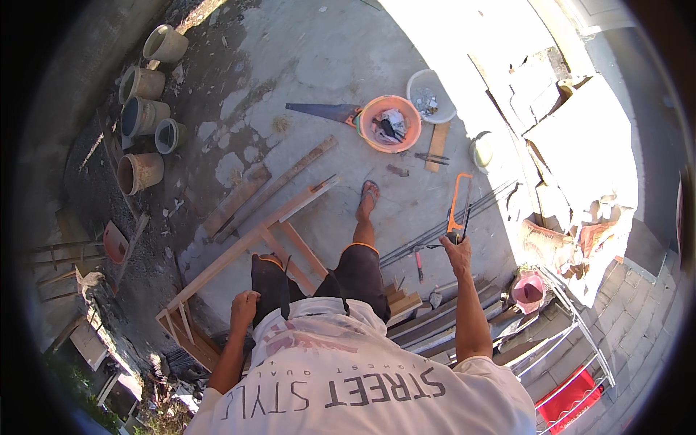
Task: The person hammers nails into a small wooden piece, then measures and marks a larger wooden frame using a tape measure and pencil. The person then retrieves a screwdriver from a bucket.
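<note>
In my right hand, out to the right, is a hacksaw with an orange frame, pointing away from me. The fingers wrap its dark handle. My left hand is closed beside my left thigh, against the dark shorts; whatever its fingers hold, if anything, is hidden. A long wooden frame with cross pieces slants along the ground by my legs. Thin dark metal rods lie on the concrete below the hacksaw, and a small red-handled tool rests near them.
Ahead stand an orange basin holding cloths and a whitish tub. A handsaw lies beside the basin. Several buckets line the left wall. Loose planks lie left of my foot; stacked timber and a white metal rack are at right.
</note>
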Demonstrator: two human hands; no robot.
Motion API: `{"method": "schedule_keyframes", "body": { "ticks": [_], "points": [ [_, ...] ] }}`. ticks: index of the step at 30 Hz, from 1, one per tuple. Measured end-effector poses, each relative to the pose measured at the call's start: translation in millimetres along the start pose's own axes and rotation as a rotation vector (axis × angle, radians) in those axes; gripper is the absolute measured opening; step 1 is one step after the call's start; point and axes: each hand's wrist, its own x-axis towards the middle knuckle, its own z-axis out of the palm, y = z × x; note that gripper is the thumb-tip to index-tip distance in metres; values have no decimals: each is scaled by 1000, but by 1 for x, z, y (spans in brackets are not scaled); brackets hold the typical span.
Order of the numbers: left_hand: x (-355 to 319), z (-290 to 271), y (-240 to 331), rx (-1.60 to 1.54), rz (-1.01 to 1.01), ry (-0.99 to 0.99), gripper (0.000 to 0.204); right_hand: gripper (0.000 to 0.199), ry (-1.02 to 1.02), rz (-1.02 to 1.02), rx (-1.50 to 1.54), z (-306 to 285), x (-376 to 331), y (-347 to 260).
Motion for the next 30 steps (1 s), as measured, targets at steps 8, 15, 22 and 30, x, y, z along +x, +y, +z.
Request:
{"method": "schedule_keyframes", "body": {
  "ticks": [8,15,22,30],
  "points": [
    [-25,35,53,-402,-258,76,31,67,-144,-76,-78,-21,64,-59],
    [-25,90,56,-758,-323,-56,32,80,-300,-65,-397,2,36,-20],
    [7,120,72,-636,10,-126,33,79,-255,-97,-350,-16,35,-37],
    [31,151,-8,-891,-340,4,29,73,-307,-178,-428,17,97,-82]
  ]
}}
